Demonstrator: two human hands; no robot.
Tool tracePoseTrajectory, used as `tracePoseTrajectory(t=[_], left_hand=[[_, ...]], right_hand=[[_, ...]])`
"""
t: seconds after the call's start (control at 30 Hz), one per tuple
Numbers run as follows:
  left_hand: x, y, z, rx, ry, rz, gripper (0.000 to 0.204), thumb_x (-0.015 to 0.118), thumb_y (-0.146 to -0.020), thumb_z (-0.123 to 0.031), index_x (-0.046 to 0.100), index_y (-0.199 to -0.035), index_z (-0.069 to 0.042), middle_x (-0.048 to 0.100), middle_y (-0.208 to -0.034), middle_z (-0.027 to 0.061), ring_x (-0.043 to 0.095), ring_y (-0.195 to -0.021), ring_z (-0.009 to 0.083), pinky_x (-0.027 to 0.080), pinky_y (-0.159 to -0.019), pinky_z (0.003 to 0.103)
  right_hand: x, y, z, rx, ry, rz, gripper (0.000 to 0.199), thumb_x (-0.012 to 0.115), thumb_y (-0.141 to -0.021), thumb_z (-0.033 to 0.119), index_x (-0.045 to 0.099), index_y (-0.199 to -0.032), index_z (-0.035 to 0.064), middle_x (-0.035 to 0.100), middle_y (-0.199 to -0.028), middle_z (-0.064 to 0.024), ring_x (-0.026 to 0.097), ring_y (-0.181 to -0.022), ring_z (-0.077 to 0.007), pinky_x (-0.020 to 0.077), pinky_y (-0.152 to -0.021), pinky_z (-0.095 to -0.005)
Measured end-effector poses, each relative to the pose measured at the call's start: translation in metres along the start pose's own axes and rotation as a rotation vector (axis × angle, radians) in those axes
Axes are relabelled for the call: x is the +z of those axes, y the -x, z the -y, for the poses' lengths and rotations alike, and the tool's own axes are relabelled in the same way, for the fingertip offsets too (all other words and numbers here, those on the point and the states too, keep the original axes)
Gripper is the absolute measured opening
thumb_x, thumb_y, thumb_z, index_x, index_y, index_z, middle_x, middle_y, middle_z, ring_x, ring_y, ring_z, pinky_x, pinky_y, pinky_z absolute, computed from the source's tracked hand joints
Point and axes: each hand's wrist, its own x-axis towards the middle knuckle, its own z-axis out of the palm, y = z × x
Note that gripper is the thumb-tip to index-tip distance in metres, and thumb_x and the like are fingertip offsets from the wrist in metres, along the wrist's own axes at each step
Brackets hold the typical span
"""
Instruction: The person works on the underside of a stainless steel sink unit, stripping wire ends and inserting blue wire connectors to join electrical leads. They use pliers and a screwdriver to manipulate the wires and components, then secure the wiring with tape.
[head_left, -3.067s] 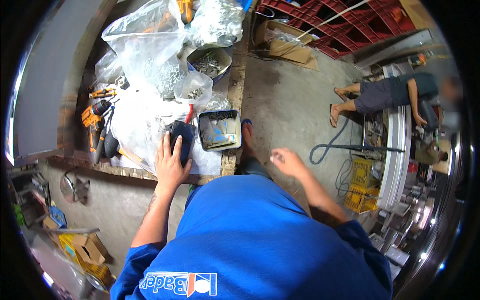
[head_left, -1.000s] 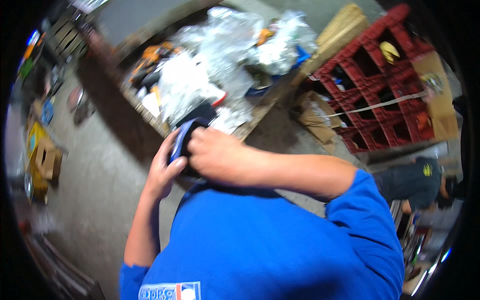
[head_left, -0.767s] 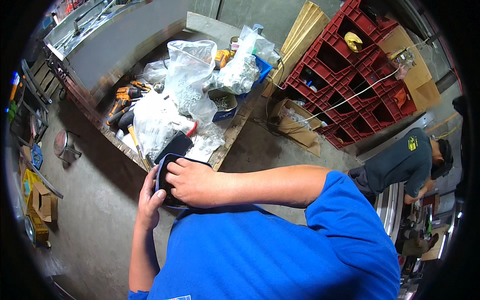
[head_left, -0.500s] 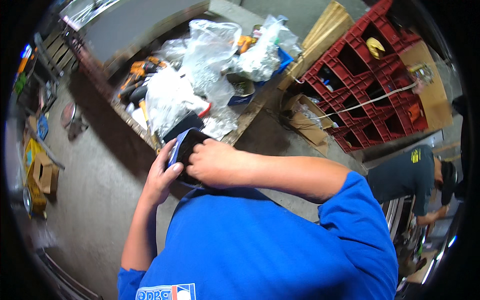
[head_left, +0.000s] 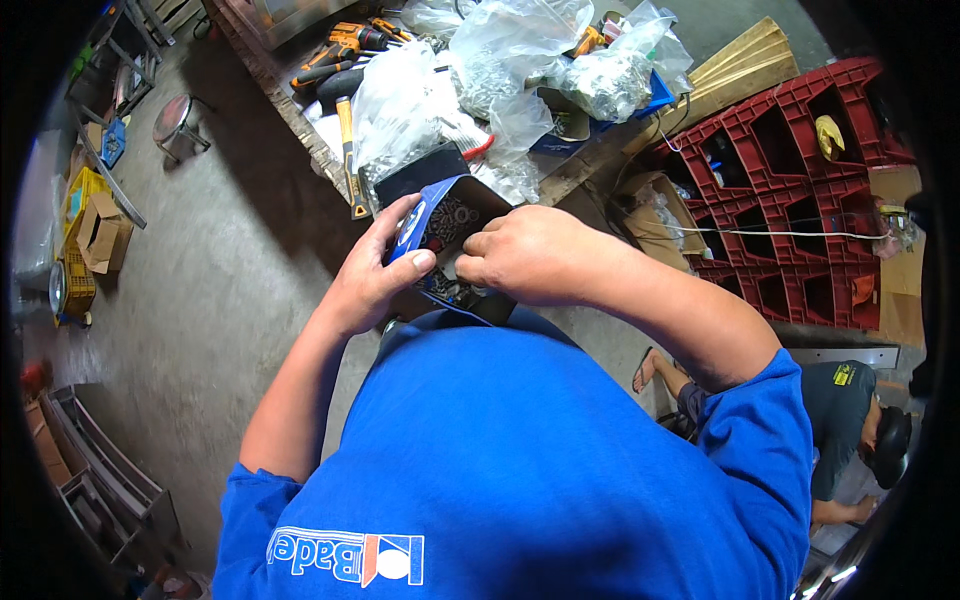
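My left hand (head_left: 372, 278) grips the near left side of a small blue box (head_left: 416, 226), its thumb over the rim. The box is tilted, and inside are many small metal fasteners (head_left: 452, 222), which look like nuts or washers. My right hand (head_left: 530, 256) reaches into the box from the right with its fingers curled together. Whatever the fingertips hold, if anything, is hidden. A dark flat panel (head_left: 420, 172) lies just beyond the box. Past it, clear plastic bags (head_left: 400, 105) cover the wooden bench, and a hammer (head_left: 347, 140) with a yellow handle lies to their left.
Orange power tools (head_left: 352, 40) and another blue box (head_left: 562, 138) lie on the bench. Red plastic crates (head_left: 790, 205) and an open cardboard box (head_left: 655, 215) stand at right. A person (head_left: 838, 405) bends low at the right edge. A round stool (head_left: 173, 118) stands at left.
The view has shifted, so bench and box appear higher and farther right. The fasteners inside the box now show. My right hand remains at the box, and the person at right appears lower.
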Motion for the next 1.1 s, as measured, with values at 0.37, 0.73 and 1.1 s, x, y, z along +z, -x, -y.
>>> tracePoseTrajectory(t=[0.37, 0.73, 1.1], left_hand=[[0.030, -0.063, -0.017, -0.039, 0.129, -0.076, 0.099, 0.072, -0.081, -0.052, 0.033, -0.155, 0.001, 0.059, -0.127, 0.0168, 0.057, -0.115, 0.0225, 0.044, -0.099, 0.035], [0.107, -0.250, -0.052, -0.089, 0.130, -0.270, 0.128, 0.084, -0.062, -0.065, 0.034, -0.152, 0.009, 0.051, -0.145, 0.0233, 0.053, -0.133, 0.0310, 0.037, -0.114, 0.043], [0.209, -0.356, -0.101, -0.192, 0.193, -0.531, 0.120, 0.081, -0.067, -0.062, 0.036, -0.150, 0.012, 0.047, -0.151, 0.0241, 0.050, -0.137, 0.0323, 0.036, -0.117, 0.043]], right_hand=[[-0.021, 0.072, -0.101, 0.139, -0.868, -0.659, 0.038, 0.072, -0.079, -0.003, 0.066, -0.116, 0.0054, 0.074, -0.105, -0.0093, 0.072, -0.096, -0.0227, 0.0547, -0.084, -0.0343], [-0.007, 0.208, -0.394, 0.118, -1.747, -0.747, 0.049, 0.081, -0.077, 0.005, 0.062, -0.122, 0.0000, 0.071, -0.110, -0.0106, 0.067, -0.105, -0.0211, 0.0524, -0.094, -0.0358], [0.004, 0.226, -0.759, 0.734, -0.994, -1.066, 0.030, 0.072, -0.090, 0.001, 0.067, -0.120, 0.0040, 0.072, -0.114, -0.0047, 0.066, -0.104, -0.0165, 0.0530, -0.094, -0.0328]])
